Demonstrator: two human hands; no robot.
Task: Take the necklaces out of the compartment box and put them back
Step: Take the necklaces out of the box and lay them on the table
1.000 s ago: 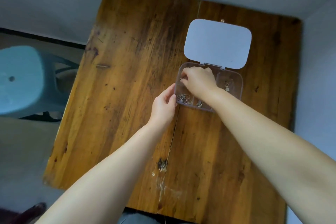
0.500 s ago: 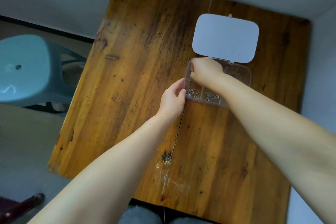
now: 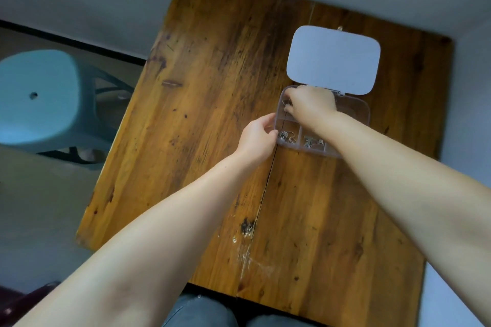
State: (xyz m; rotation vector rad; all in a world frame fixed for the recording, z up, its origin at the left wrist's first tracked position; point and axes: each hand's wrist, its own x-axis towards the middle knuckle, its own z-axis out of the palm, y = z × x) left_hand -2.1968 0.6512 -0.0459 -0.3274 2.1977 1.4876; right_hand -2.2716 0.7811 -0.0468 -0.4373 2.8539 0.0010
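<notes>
A clear plastic compartment box [image 3: 357, 111] lies on the wooden table [image 3: 212, 87] with its white lid [image 3: 333, 60] folded back flat behind it. Small silver jewellery pieces [image 3: 288, 137] lie in the front left compartment, and more silver pieces [image 3: 310, 141] fill the one beside it. My left hand [image 3: 259, 138] grips the box's left front corner. My right hand [image 3: 310, 106] reaches into the back left compartment, fingertips pinched on a thin silver necklace [image 3: 287, 107]. Most of that compartment is hidden under the hand.
A pale blue plastic stool [image 3: 39, 98] stands on the floor left of the table. A crack [image 3: 265, 188] runs down the tabletop toward my knees [image 3: 202, 313]. A grey wall borders the table at the back and right.
The view has shifted, so the box sits further right and lower. My right hand stays in the back left compartment with its fingers curled tighter. The left hand keeps its hold.
</notes>
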